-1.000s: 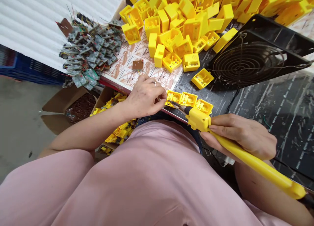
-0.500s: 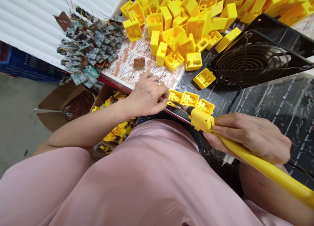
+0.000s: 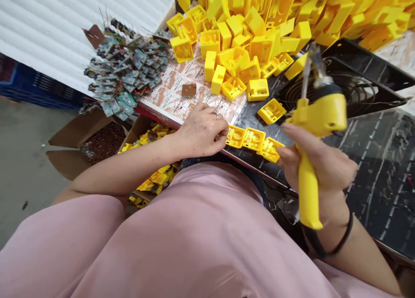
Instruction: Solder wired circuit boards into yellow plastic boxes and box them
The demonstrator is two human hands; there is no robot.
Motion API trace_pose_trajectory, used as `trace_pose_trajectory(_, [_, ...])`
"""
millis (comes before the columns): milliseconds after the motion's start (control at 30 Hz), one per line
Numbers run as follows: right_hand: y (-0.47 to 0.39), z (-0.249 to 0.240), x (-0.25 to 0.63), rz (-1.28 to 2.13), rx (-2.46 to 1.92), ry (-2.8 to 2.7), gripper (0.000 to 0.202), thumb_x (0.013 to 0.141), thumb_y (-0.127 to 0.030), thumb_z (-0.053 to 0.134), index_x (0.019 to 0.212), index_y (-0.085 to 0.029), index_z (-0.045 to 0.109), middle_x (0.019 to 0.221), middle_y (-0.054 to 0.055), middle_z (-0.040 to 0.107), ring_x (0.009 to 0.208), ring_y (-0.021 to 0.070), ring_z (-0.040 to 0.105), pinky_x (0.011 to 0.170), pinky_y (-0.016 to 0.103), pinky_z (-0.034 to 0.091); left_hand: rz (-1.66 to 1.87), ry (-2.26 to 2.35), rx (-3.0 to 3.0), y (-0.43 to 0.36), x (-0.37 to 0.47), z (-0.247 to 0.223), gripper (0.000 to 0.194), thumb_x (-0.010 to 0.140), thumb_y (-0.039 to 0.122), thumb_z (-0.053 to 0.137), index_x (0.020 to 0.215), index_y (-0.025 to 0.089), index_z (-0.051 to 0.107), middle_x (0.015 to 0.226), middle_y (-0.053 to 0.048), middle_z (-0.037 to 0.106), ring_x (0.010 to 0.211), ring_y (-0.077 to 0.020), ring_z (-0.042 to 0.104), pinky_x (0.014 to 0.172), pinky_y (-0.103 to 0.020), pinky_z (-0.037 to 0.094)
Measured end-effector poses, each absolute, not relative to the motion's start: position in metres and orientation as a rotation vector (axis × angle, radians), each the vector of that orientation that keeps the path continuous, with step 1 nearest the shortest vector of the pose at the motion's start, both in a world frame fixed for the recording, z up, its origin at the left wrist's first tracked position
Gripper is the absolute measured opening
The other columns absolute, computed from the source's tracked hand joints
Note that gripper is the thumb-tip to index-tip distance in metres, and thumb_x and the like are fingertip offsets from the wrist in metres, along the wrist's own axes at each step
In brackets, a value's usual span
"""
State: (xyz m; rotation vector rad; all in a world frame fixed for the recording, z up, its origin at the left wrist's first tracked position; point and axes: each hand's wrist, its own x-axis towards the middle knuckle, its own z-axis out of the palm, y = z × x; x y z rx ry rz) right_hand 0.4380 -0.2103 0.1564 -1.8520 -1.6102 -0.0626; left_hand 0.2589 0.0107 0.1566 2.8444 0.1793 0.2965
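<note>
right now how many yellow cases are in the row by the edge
3: left one by the left hand, which may hide more; middle one; right one by the right hand.

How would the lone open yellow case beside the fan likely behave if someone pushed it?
The yellow case looks like thin-walled moulded plastic, so it is probably stiff and light for its size. Lying flat with its open side up, it seems likelier to slide across the dark tabletop than roll or tip.
</note>
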Motion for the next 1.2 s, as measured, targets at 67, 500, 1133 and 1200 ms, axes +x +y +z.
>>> trace_pose_trajectory(67, [-0.182, 0.16, 0.444, -0.241, -1.817, -1.674, 0.027, 0.106, -0.028, 0.057, 0.128, -0.031, 0.073, 0.071, -0.002, 0.068, 0.057, 0.0171, 0.06, 0.057, 0.032, 0.044, 0.31, 0.169, 2.858, 0.008, 0.26, 0.155, 0.022, 0.088, 0.021, 0.053, 0.08, 0.019, 0.073, 0.076, -0.006, 0.075, 0.083, -0.0243, 0.066, 0.086, -0.044, 0.043])
trace_pose_trajectory(500, [-0.075, 0.151, 0.469, -0.212, -1.872, -2.178, 0.024, 0.108, -0.03, 0.048, 0.125, -0.027, 0.065, 0.079, 0.002, 0.068, 0.077, 0.0187, 0.067, 0.085, 0.035, 0.053, 0.281, 0.404, 3.013, 0.099, 0.22, 0.172, 0.038, 0.106, 0.02, 0.041, 0.121, 0.023, 0.076, 0.129, -0.008, 0.077, 0.125, -0.0294, 0.067, 0.105, -0.046, 0.048])
trace_pose_trajectory(1133, [-0.093, 0.16, 0.461, -0.253, -1.793, -2.273, 0.03, 0.104, -0.044, 0.061, 0.127, -0.024, 0.063, 0.09, 0.008, 0.074, 0.087, 0.0264, 0.069, 0.075, 0.037, 0.048, 0.165, 0.486, 2.677, 0.093, 0.232, 0.172, 0.032, 0.089, 0.034, 0.051, 0.098, 0.02, 0.079, 0.087, -0.004, 0.077, 0.082, -0.0187, 0.07, 0.084, -0.032, 0.053])
trace_pose_trajectory(1200, [-0.097, 0.158, 0.463, -0.234, -1.827, -2.182, 0.033, 0.103, -0.044, 0.063, 0.129, -0.025, 0.061, 0.096, 0.008, 0.075, 0.09, 0.0262, 0.07, 0.081, 0.038, 0.051, 0.186, 0.486, 2.633, 0.093, 0.231, 0.172, 0.031, 0.088, 0.032, 0.053, 0.099, 0.021, 0.08, 0.089, -0.003, 0.079, 0.084, -0.0176, 0.071, 0.084, -0.03, 0.053])
